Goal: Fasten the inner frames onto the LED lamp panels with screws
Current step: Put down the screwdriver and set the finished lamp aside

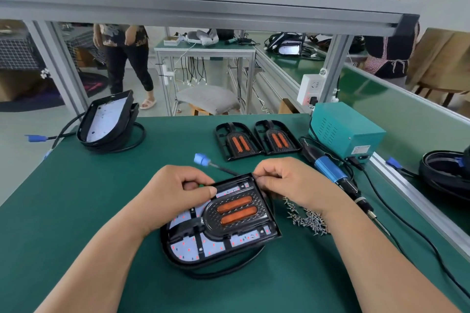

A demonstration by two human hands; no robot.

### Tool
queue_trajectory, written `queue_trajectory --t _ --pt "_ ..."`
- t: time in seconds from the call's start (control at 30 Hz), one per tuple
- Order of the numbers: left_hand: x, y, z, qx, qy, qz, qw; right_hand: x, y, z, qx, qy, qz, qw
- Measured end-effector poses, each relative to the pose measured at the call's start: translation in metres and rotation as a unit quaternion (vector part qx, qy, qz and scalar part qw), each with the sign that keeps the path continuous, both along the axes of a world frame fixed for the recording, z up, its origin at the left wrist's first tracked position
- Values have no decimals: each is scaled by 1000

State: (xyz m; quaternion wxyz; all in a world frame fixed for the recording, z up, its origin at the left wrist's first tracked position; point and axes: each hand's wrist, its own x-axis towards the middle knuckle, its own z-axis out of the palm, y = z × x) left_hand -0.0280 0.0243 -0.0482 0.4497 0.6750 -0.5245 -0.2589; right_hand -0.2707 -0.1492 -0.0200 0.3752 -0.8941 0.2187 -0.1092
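Head-worn view, looking down at a workbench. Apparently seating the frame before any screwdriving.

Pinching the far corner of the LED lamp panel (203, 249) with the right hand (287, 183). Gripping its far-left edge with the left hand (178, 190), thumb pressed on the inner frame (236, 213).

To do this well: press the frame down evenly until flush inside the rim, and line up the screw holes. Keep one hand clamped on it before reaching for the loose screws (307, 218) just right of the panel, or the electric screwdriver (330, 173) beyond them.

Lying centre-front on the green mat (76, 198), over a loop of black cable. Black housing, rounded at the near end; pale LED board dotted red; black frame on top, with two orange strips. Two spare inner frames (237, 141) farther back.
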Motion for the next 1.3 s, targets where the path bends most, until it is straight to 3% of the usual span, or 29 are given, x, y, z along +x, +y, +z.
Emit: queue_trajectory --t 0.1,0.33,0.47,0.63,0.73,0.87,1.1,1.3 --pt "-4 0 2 5 -27 -1 1000 0 -1 -2 24 11 -13 1000" --pt "-6 0 4 24 -60 -14 998 3 2 -5 237 -56 10 970" --pt "-6 0 3 39 -141 2 989 11 7 -9 332 -118 -6 936" --pt "-11 -3 -1 -9 -193 61 979 12 1 -10 398 -238 -39 885" --pt "-14 -8 -4 -13 -157 129 979 16 0 -9 436 -273 -71 855" --pt "-14 -13 -6 -30 -89 228 969 22 4 -10 455 -250 -75 851" --pt "-17 -18 -11 -21 -40 267 963 36 35 -10 383 -165 -65 907" --pt "-22 -23 -14 -29 152 212 965 29 35 -10 340 -160 -34 926"
